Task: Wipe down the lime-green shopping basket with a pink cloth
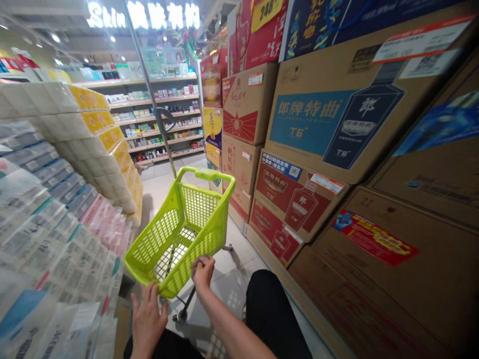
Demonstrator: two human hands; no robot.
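A lime-green shopping cart with latticed walls stands just ahead of me, tilted in my view, with nothing in its basket. My left hand is at its near left corner, fingers spread, the tips at or very close to the rim. By the near right side wall, my right hand is closed. Something dark and blurred shows at its fingers, too unclear to name. A thin pole with a dark loop-shaped grip rises beyond the cart's far left corner.
Stacked cardboard cartons wall off the right side. To the left are piled plastic-wrapped packs and tissue bundles with yellow ends. A tiled aisle floor leads to stocked shelves under a lit sign.
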